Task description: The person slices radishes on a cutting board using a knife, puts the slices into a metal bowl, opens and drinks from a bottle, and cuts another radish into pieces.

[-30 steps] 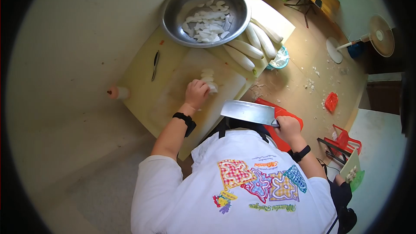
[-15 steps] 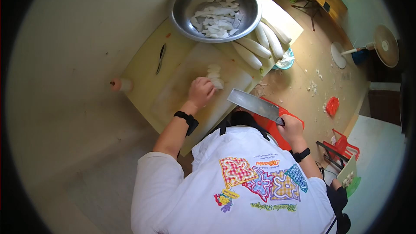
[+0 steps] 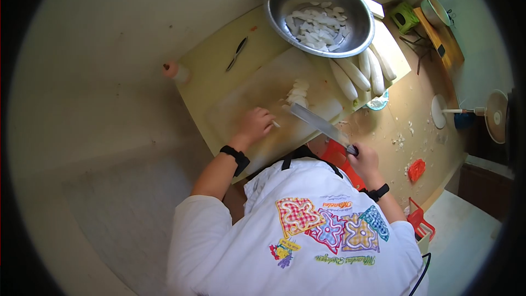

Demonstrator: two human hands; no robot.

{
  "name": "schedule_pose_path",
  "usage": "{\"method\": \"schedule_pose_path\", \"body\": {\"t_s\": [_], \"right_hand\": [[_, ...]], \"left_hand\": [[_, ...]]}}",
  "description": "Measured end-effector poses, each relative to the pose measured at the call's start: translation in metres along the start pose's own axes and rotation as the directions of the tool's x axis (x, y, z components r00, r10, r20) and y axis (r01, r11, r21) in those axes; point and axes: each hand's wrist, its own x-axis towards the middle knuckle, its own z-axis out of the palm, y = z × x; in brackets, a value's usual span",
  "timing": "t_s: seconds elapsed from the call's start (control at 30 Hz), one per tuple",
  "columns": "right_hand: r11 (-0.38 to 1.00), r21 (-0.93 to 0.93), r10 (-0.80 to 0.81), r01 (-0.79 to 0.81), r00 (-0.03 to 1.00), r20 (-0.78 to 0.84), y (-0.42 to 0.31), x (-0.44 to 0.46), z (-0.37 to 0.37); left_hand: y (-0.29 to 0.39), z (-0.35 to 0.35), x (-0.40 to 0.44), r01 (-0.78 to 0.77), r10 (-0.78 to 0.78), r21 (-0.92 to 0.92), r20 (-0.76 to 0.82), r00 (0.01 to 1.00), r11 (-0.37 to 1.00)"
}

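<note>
My right hand point(image 3: 362, 163) is closed round the handle of a cleaver point(image 3: 320, 122). Its blade points up and left over the cutting board point(image 3: 235, 104), the tip by a short row of white slices point(image 3: 298, 94). Left of the blade, my left hand point(image 3: 256, 125) is low over the board, fingers curled, with a small white vegetable piece point(image 3: 275, 124) at the fingertips. Beyond the board, a metal basin point(image 3: 276, 19) holds many white slices point(image 3: 318, 26). Several long, peeled white vegetables, apparently daikon radishes point(image 3: 359, 74), lie beside it.
A dark-handled peeler or small knife point(image 3: 237, 53) lies on the table point(image 3: 205, 49), with a pink-capped bottle point(image 3: 176, 71) at its left corner. A wall borders the left. Below the right edge are a blue-rimmed container point(image 3: 378, 102), floor scraps, a red bag point(image 3: 416, 170) and a fan point(image 3: 496, 116).
My left hand has drawn away from the slices toward the near-left side, a small piece now at its fingertips. The cleaver has come over the board beside the slices. The view has shifted.
</note>
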Motion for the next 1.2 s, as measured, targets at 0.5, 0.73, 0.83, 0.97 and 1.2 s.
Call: {"method": "schedule_pose_path", "body": {"t_s": [0.5,0.73,0.83,0.97,1.2], "right_hand": [[0.973,0.158,0.171,-0.169,0.985,-0.005,0.0,-0.013,-0.009],[0.908,0.22,0.37,-0.356,0.929,-0.024,0.016,-0.043,-0.009],[0.899,0.233,0.397,-0.37,0.914,-0.082,0.021,-0.055,-0.01],[0.869,0.256,0.459,-0.424,0.884,-0.094,0.03,-0.067,-0.008],[0.87,0.28,0.443,-0.406,0.893,-0.083,0.035,-0.066,-0.011]], "left_hand": [[0.001,0.014,0.045,0.057,-0.058,-0.154,-0.005,0.998,0.987],[0.023,0.014,0.112,0.034,-0.023,-0.262,0.044,0.999,0.965],[0.021,0.015,0.129,0.05,-0.046,-0.272,0.022,0.999,0.961],[0.014,0.019,0.138,0.064,-0.05,-0.225,0.066,0.997,0.972],[0.005,0.018,0.124,0.201,-0.191,-0.39,0.066,0.979,0.898]]}}
